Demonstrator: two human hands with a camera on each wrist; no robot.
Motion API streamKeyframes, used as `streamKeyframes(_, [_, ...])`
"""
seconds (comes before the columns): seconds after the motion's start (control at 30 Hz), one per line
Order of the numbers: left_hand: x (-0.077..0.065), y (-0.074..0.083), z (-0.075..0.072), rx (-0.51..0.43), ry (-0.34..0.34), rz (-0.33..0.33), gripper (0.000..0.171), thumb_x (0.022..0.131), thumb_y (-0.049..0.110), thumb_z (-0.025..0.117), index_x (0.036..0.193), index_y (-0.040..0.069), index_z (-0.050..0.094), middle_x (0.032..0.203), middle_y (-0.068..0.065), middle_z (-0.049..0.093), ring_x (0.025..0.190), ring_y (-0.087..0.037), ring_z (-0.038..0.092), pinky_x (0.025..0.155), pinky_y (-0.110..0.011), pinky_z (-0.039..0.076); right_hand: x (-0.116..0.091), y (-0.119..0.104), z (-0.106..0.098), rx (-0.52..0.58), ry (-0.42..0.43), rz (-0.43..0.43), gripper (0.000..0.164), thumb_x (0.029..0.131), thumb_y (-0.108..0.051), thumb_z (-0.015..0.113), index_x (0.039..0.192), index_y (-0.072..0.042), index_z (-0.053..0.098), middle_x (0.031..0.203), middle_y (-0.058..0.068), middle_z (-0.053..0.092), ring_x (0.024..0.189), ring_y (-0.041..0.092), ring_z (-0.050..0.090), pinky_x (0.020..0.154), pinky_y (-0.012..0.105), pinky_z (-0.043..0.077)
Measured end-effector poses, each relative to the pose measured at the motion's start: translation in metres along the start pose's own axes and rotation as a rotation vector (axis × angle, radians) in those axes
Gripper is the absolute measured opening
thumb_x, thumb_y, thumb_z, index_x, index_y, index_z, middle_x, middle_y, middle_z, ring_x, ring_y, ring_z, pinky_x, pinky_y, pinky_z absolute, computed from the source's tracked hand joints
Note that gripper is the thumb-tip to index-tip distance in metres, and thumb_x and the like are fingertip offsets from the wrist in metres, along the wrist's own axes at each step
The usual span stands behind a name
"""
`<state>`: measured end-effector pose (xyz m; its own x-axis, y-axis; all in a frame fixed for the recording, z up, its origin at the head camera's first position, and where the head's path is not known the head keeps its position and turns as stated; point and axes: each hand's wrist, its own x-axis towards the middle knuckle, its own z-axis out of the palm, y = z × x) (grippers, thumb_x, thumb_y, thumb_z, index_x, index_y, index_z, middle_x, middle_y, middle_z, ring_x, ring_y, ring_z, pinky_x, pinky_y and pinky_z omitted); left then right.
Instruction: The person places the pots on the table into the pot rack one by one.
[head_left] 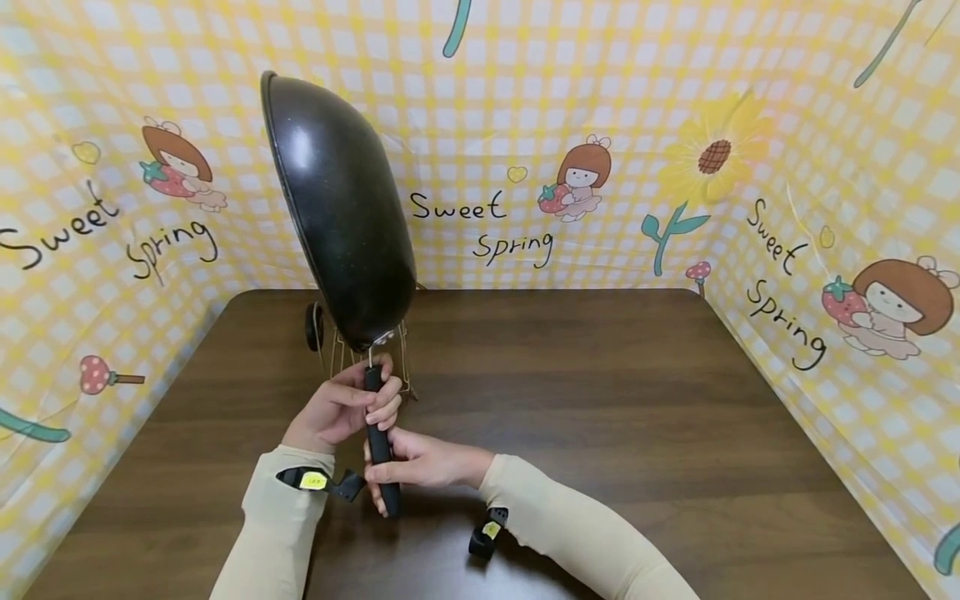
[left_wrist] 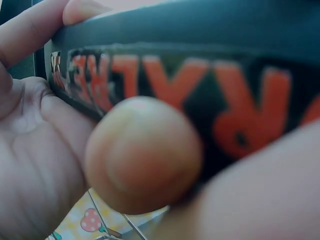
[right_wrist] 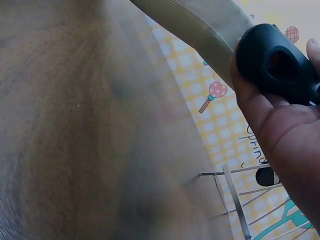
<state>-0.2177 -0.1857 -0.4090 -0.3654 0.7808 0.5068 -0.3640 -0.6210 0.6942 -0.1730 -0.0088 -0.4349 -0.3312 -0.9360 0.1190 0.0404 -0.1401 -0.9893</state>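
Note:
A dark wok (head_left: 337,200) is held up on edge above the table, its rounded underside facing right and its rim to the left. Its black handle (head_left: 378,442) points down toward me. My left hand (head_left: 348,404) grips the upper part of the handle, just below the wok. Lower down, my right hand (head_left: 420,462) holds the handle near its end. In the left wrist view, red lettering runs along the handle (left_wrist: 175,35), with a fingertip in front of it. The handle's end with its hanging hole (right_wrist: 272,62) shows in the right wrist view.
Behind the wok a wire rack (head_left: 405,367) stands on the brown wooden table (head_left: 600,417), partly hidden. A round black object (head_left: 314,327) sits at the rack's left. Yellow checked cloth (head_left: 487,100) surrounds the table at the back and sides.

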Motion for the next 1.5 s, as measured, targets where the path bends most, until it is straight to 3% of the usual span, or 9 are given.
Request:
streamKeyframes(0.3, [-0.007,-0.002,-0.005,-0.026,0.055,-0.014,0.020,0.098,-0.006,0.036,0.114,0.004,0.042,0.081,-0.010,0.031,0.073,-0.021,0.040,0.081,-0.031,0.048,0.001,0.006,0.001,0.107,0.021,0.048,0.007,0.103,0.009,0.033,0.108,0.006,0.034,0.081,0.006,0.056,0.071,0.015,0.062,0.070,0.030,0.055])
streamKeyframes(1.07, [-0.018,-0.010,-0.017,-0.086,0.028,-0.005,0.024,0.098,-0.005,0.034,0.117,0.003,0.045,0.083,-0.009,0.032,0.075,-0.021,0.042,0.084,-0.031,0.047,0.002,0.012,0.000,0.131,0.019,0.113,0.009,0.104,0.007,0.034,0.112,0.004,0.033,0.083,0.006,0.056,0.071,0.014,0.062,0.070,0.029,0.054])
streamKeyframes(1.4, [-0.021,-0.015,-0.018,-0.117,0.016,0.009,0.025,0.096,-0.005,0.033,0.118,0.003,0.044,0.081,-0.008,0.026,0.074,-0.020,0.037,0.083,-0.031,0.046,0.003,0.016,0.000,0.167,0.021,0.147,0.007,0.104,0.004,0.036,0.108,0.008,0.033,0.080,0.004,0.058,0.069,0.013,0.062,0.069,0.028,0.054])
streamKeyframes(1.5, [-0.023,-0.018,-0.019,-0.131,0.019,0.012,0.025,0.096,-0.004,0.033,0.118,0.003,0.044,0.081,-0.007,0.025,0.073,-0.020,0.035,0.083,-0.031,0.045,0.003,0.018,0.001,0.202,0.024,0.145,0.001,0.104,0.004,0.036,0.105,0.004,0.036,0.079,0.003,0.058,0.069,0.013,0.062,0.069,0.030,0.054])
